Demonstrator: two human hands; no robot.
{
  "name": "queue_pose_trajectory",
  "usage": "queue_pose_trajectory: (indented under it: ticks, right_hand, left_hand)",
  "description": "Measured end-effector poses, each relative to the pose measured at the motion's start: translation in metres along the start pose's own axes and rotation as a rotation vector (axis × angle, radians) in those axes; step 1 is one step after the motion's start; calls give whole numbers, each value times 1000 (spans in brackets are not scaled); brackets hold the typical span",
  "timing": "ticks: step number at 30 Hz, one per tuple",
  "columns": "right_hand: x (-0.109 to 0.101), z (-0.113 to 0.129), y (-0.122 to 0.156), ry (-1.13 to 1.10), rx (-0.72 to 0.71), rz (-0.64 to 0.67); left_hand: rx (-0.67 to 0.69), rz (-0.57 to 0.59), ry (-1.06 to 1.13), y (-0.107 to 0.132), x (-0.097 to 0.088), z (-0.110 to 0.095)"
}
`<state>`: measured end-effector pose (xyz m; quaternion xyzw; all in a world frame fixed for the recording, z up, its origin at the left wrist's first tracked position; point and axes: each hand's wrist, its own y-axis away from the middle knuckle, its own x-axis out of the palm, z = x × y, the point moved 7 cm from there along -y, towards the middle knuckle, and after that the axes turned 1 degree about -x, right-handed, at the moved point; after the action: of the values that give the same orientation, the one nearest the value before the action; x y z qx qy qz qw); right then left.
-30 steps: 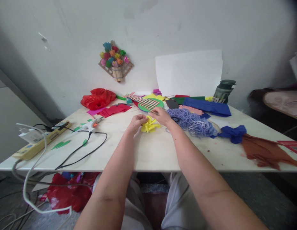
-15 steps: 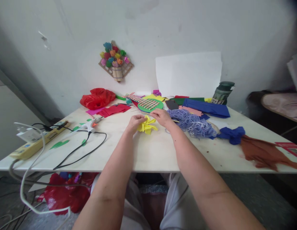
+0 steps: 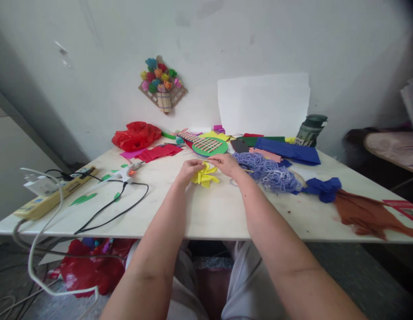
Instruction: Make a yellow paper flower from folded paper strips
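Note:
My left hand (image 3: 189, 171) is closed in a pinch on the left edge of a yellow crepe-paper flower (image 3: 206, 177), whose petals spread out over the white table. Close by on the right, my right hand (image 3: 226, 164) has its fingers closed round a thin wooden stick (image 3: 248, 170). One end of the stick pokes out behind the palm, and its other end meets the top of the flower near my left fingertips. Whether the tip touches the paper, I cannot tell. Behind my hands lies a green disc with a stick lattice (image 3: 209, 146).
Tangled purple yarn (image 3: 266, 173) lies right of my right hand. A glue gun (image 3: 125, 173) with a black cord and a power strip (image 3: 56, 195) occupy the left side. Blue paper (image 3: 286, 151), brown paper (image 3: 366, 213) and a dark green bottle (image 3: 310, 130) are on the right.
The thin stick in my right hand now lies more level, its tip reaching the flower's top by my left fingers. Both hands otherwise stay nearly in place.

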<state>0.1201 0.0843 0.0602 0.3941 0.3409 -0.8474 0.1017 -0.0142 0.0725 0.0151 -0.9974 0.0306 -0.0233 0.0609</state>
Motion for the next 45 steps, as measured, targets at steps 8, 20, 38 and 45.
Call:
queue_pose_trajectory:
  ticks: [8,20,38,45]
  right_hand:
    - [8,-4,-2,3,-75,55]
    - [8,-2,-1,10,-124,52]
    - [14,-2,-1,62,-221,58]
    - [13,-2,-1,73,-215,46]
  left_hand:
    - [17,47,-66,0,2,0]
    - [-50,95,1,0,5,3]
    - [-94,41,146,-3,0,9]
    - [-69,37,127,-3,-1,8]
